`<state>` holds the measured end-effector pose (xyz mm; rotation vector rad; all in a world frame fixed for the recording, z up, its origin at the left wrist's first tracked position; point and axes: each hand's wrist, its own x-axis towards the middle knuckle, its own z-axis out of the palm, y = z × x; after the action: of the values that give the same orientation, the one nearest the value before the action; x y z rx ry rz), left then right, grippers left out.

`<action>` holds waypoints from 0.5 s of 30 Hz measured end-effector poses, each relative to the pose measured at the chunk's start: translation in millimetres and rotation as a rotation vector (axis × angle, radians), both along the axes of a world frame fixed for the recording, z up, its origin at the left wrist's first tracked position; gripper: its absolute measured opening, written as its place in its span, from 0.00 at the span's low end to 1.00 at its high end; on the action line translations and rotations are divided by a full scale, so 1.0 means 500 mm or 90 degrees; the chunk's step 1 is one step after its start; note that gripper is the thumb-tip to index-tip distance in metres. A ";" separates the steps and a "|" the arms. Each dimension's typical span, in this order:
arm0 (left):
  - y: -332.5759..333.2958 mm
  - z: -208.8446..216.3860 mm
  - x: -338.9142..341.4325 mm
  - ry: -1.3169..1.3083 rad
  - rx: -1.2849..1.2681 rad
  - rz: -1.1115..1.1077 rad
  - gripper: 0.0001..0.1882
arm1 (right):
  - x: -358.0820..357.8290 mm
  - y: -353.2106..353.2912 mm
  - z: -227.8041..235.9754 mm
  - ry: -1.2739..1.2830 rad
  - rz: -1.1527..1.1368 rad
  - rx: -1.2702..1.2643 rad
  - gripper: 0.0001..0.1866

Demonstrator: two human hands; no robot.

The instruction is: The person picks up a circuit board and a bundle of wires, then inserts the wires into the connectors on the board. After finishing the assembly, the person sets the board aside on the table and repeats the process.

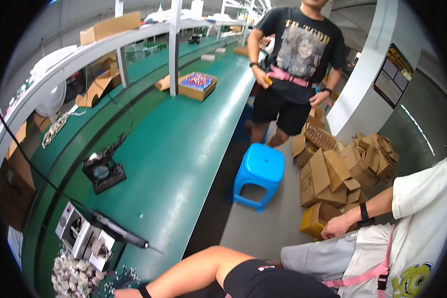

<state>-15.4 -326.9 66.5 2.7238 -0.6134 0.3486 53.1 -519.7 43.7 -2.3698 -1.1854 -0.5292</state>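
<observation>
My left forearm, with a black wristband (144,291), comes in along the lower edge and reaches left toward the green bench (184,144). Only the very edge of my left hand (118,294) shows, so its fingers cannot be made out. It lies beside a heap of small grey metal parts (70,278) and some loose screws (124,273). Just above the heap sit a grey-and-white box-shaped device (80,233) and a long black pen-like power tool (120,231) on a cable. My right hand is out of view.
A small black fan unit (103,173) lies on the bench, with an open carton of blue and red items (197,84) farther back. In the aisle are a blue stool (260,174), piled cartons (333,179), a standing person (295,64) and a seated person (412,248).
</observation>
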 end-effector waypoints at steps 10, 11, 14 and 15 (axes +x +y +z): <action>-0.008 -0.040 0.058 -0.116 -0.058 -0.119 0.15 | -0.119 -0.193 0.141 0.081 -0.077 0.084 0.12; -0.008 -0.047 0.073 -0.117 -0.067 -0.120 0.15 | -0.117 -0.197 0.106 0.119 -0.075 0.076 0.12; -0.006 -0.039 0.067 0.060 -0.077 0.058 0.11 | -0.139 -0.205 0.026 0.211 -0.074 0.057 0.12; -0.005 -0.031 0.058 0.065 -0.080 0.058 0.11 | -0.143 -0.207 0.012 0.228 -0.081 0.042 0.12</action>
<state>13.5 -329.4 51.0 2.6349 -0.4252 0.2588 -18.3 -623.0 49.5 -2.3653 -0.8496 -0.1670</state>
